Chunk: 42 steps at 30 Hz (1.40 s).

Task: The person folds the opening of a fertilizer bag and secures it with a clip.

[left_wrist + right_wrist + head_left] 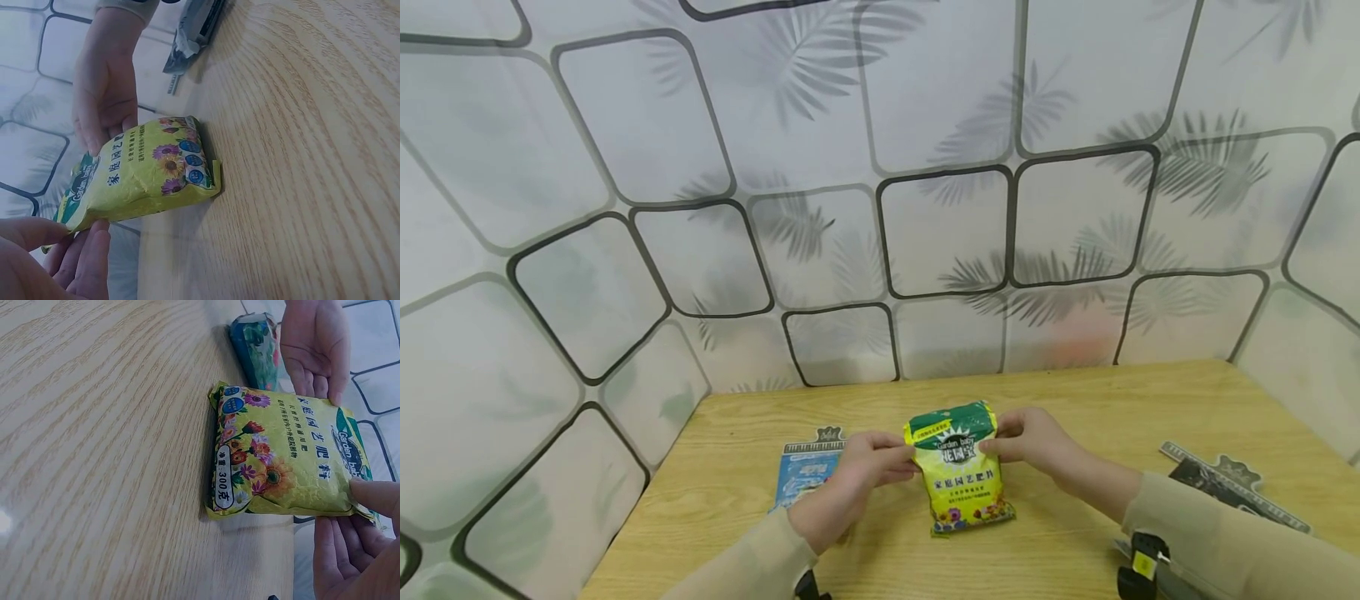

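A yellow bag of garden fertilizer [964, 477] with a green top and flowers printed along its lower end is held between both hands, its face toward the head camera. My left hand [868, 467] pinches its left edge near the top. The upper right edge is pinched by my right hand [1037, 442], thumb on the front. Both wrist views show the bag [150, 159] tilted, its lower end at or just above the table; contact is unclear. In the right wrist view, the thumb of the right hand [359, 550] lies on the bag's face, with fingers behind.
A blue packet [805, 477] with a ruler-like strip along its top lies left, partly behind the left hand. On the right, a dark packet [1213, 487] with a similar strip is partly covered by the right sleeve. A patterned curtain [943, 233] stands behind the wooden table [1075, 400].
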### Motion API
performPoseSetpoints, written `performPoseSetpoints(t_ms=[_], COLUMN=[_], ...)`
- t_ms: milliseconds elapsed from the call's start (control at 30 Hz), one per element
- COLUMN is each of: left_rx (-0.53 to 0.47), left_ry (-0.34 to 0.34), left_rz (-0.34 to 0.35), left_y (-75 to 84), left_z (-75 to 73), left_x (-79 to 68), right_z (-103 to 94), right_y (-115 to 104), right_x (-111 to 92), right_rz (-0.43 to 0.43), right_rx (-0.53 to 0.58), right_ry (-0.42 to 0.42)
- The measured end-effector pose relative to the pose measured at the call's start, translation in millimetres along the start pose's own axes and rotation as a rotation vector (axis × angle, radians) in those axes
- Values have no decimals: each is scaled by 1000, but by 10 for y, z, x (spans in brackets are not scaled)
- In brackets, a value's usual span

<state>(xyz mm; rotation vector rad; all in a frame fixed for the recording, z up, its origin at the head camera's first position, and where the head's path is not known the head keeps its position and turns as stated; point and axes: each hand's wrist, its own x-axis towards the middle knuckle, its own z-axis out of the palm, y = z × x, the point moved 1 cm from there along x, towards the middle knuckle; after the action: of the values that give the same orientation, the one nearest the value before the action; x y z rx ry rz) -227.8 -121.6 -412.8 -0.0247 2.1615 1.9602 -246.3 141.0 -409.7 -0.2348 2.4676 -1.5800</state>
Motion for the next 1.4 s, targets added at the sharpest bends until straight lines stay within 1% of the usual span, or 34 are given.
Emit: performPoseSetpoints(t_ms=[233, 267, 433, 500, 667, 833, 1033, 1400], left_rx=[-10, -16, -13, -4, 3, 6, 9, 5], left_ry=[-11, -11, 1, 8, 21, 14, 10, 31], left_rz=[28, 18, 16, 30, 32, 43, 40, 52], left_y=[22, 24, 38, 52, 94, 105, 124, 133], left_z=[-14, -18, -21, -19, -17, -20, -31, -35], left_x=[-16, -7, 3, -5, -19, -12, -24, -16], right_z=[0, 3, -1, -7, -9, -11, -9, -9], right_y=[-6, -7, -29, -36, -38, -52, -79, -90], right_x=[-10, -10, -19, -19, -20, -32, -36, -39], right_rz=[-15, -15, -23, -28, -41, -43, -34, -44], right_rx=[11, 8, -12, -19, -24, -49, -63, -92], right_ry=[6, 10, 26, 28, 24, 37, 60, 71])
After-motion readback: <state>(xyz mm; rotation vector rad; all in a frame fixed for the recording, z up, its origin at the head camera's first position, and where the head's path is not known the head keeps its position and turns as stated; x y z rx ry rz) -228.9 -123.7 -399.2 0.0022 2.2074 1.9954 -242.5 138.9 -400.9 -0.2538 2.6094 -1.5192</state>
